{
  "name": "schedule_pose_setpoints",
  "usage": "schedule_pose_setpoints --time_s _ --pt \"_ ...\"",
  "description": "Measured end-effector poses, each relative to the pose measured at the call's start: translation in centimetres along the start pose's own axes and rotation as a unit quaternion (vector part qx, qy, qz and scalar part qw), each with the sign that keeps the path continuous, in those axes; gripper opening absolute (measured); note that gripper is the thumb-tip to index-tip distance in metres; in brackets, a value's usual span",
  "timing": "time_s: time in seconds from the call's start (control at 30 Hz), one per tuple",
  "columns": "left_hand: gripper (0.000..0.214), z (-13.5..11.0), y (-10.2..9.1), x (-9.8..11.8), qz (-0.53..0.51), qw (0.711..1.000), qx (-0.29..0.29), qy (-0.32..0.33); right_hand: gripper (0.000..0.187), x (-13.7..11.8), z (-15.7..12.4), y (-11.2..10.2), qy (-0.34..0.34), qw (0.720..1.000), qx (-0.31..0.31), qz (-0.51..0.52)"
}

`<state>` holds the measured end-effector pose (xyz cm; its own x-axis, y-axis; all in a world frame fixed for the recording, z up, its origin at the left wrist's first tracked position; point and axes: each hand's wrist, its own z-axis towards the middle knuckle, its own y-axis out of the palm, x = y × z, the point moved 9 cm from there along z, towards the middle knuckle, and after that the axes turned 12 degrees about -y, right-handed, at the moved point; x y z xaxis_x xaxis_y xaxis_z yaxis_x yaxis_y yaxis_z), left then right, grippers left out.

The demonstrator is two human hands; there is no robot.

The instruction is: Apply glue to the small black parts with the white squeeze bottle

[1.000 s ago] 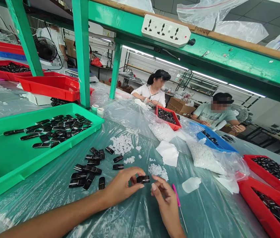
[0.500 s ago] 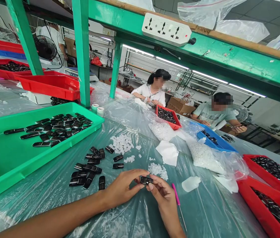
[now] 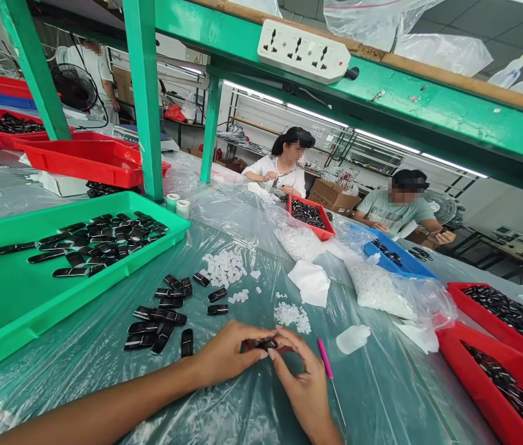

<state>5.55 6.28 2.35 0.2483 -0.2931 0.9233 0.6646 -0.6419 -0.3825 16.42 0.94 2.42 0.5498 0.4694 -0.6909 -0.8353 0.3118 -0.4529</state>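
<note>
A small shiny black plastic piece [image 3: 267, 344] is held level above the plastic-covered table, partly hidden by fingers. My left hand [image 3: 225, 353] pinches its left end between thumb and fingertips. At the other end, the thumb and fingers of my right hand [image 3: 305, 378] close on it. Left of my hands lie several similar black pieces [image 3: 159, 314], some stacked. Beyond the hands is a heap of tiny white parts [image 3: 292, 316], with a pile of larger white pieces [image 3: 224, 267] behind. A pink-handled thin tool [image 3: 325, 358] rests beside my right hand.
A green tray [image 3: 104, 296] with black pieces stands at left. Red trays [image 3: 463, 371] of black parts are at right. White bottle [image 3: 353, 339], paper [image 3: 308, 283] and bags of white parts [image 3: 377, 290] lie ahead. A green shelf beam [image 3: 405, 93] crosses above; two people sit opposite.
The black piece has been tilted and turned between my fingers, and my fingers now cover more of it. The whole view has shifted slightly.
</note>
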Motion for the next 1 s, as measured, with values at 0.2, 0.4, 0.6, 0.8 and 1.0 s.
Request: schedule_pose_setpoints --time_s 0.2,0.4,0.6,0.8,1.0 --pt "0.029 -0.2 -0.7 0.6 0.004 1.000 0.005 -0.009 0.033 -3.7 0.6 -6.5 -0.157 0.949 0.114 -0.248" --pt "0.014 0.0 -0.9 -0.2 -0.046 0.998 0.026 -0.035 0.040 -2.0 -0.5 -16.5 0.006 0.882 0.334 -0.333" --pt "0.010 0.2 -0.6 -0.8 -0.115 0.992 -0.001 -0.056 0.056 7.1 -1.7 -18.6 0.234 0.938 0.218 -0.134" --pt "0.014 -0.2 -0.5 -0.2 -0.074 0.996 0.005 -0.042 0.045 12.0 -3.1 -16.6 0.292 0.947 0.125 -0.046" --pt "0.024 -0.4 -0.4 -0.4 -0.046 0.997 0.008 -0.058 0.032 12.0 -2.4 -15.2 0.273 0.948 0.162 0.016"
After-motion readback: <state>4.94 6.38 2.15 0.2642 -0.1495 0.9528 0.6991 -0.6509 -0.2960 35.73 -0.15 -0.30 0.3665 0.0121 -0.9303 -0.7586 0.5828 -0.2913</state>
